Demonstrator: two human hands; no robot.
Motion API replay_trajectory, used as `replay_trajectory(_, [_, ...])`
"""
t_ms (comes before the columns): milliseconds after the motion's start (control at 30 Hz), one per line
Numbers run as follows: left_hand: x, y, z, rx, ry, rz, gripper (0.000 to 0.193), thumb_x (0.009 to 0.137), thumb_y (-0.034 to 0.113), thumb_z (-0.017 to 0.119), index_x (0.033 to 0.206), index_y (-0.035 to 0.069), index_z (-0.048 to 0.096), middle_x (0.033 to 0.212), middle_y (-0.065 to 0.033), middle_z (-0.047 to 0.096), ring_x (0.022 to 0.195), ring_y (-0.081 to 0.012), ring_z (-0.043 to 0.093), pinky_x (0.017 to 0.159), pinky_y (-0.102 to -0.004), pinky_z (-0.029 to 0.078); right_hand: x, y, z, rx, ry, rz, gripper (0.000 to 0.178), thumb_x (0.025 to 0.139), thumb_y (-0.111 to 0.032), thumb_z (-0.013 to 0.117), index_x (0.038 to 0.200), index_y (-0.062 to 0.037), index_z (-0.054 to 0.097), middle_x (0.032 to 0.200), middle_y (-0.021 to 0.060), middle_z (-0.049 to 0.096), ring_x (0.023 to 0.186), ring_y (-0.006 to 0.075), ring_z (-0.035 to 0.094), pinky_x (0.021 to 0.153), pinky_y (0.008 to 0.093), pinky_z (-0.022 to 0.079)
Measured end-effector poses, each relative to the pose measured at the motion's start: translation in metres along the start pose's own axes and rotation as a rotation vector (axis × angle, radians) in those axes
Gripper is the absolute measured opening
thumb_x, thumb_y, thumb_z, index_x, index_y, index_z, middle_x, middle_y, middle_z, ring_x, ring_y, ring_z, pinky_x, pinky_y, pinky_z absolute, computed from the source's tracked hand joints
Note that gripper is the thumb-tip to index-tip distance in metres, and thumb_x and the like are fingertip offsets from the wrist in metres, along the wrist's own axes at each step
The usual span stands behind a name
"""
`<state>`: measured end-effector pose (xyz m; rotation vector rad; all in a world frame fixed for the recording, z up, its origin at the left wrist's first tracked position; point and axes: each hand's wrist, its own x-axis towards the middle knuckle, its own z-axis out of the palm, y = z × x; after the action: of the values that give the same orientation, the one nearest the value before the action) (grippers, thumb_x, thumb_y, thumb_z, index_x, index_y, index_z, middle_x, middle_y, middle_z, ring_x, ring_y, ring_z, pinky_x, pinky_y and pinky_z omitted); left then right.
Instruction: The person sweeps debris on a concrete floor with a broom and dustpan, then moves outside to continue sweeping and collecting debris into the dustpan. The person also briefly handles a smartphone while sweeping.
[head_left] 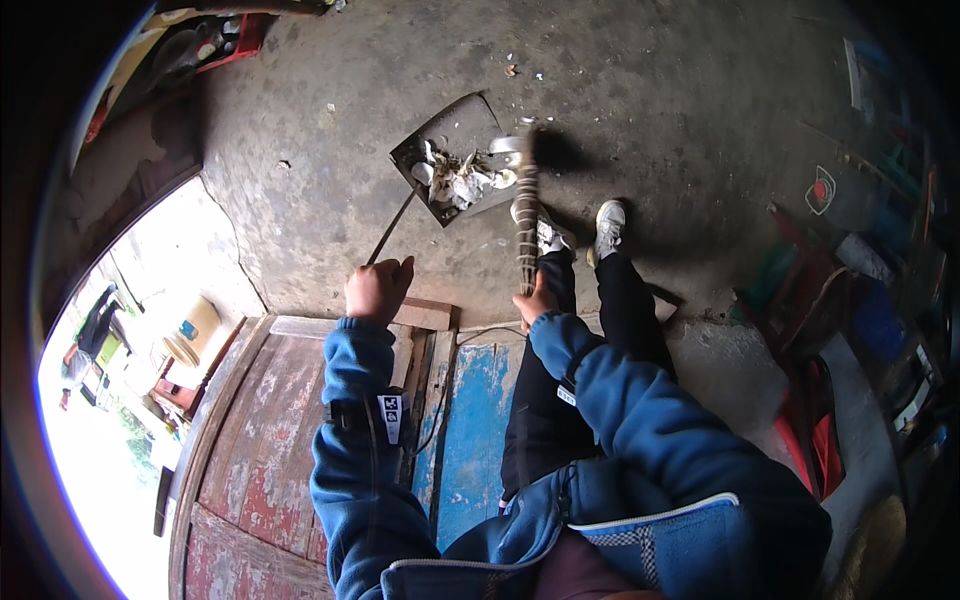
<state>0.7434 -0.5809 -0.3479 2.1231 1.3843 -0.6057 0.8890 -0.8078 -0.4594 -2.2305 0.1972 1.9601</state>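
My left hand (378,290) is closed round the thin dark handle of a dustpan (472,115), which lies tilted on the concrete floor ahead. Crumpled white scraps (462,187) and some brownish bits sit in the pan. In my right hand (537,300) is a short broom (527,225), its stalk bound with pale cord in rings. The broom's far end is blurred and stands beside the pan's right side. A whitish rounded piece (506,145) shows right against it, too smeared to name.
Small scraps (512,71) dot the floor beyond the pan. My shoes (610,225) stand right of the broom. A worn wooden door (265,420) is at the lower left, by a bright doorway. Red folded furniture (805,430) and clutter line the right.
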Motion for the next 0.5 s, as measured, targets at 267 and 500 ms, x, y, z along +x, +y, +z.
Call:
replay_trajectory(267, [-0.014, -0.014, 0.009, -0.071, 0.05, -0.007, 0.041, 0.077, 0.039, 0.054, 0.053, 0.007, 0.053, 0.052, -0.0147, 0.052, 0.049, -0.0333, 0.052, 0.045, -0.0405, 0.041, -0.032, 0.015, -0.121, -0.181, 0.083, -0.242, 0.076, 0.067, -0.017, 0.057, 0.133, -0.022, 0.02, 0.083, 0.016, 0.058, 0.045, 0.0242, 0.053, 0.036, 0.0354, 0.044])
replay_trajectory(500, [-0.022, -0.019, 0.016, -0.081, 0.084, -0.086, 0.039, 0.078, 0.039, 0.054, 0.054, 0.009, 0.055, 0.052, -0.0125, 0.053, 0.049, -0.0322, 0.054, 0.046, -0.0407, 0.043, 0.074, -0.056, -0.205, 0.1, 0.361, -0.17, 0.074, 0.068, -0.017, 0.057, 0.132, -0.0148, 0.02, 0.091, 0.0159, 0.056, 0.056, 0.0273, 0.056, 0.042, 0.0374, 0.049])
